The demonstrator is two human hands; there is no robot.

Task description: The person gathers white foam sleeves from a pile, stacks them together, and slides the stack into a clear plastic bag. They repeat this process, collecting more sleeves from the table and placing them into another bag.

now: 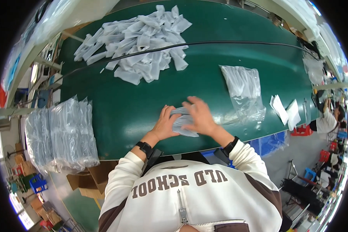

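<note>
Grey pouch point(183, 123) between 2 hands

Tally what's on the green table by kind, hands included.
Hands: 2, left hand and right hand, both on a small pale packet
Loose packet heap: 1
Bagged stack: 1
Clear bag: 1
White slips: 2
Black cable: 1
Total: 9
</note>
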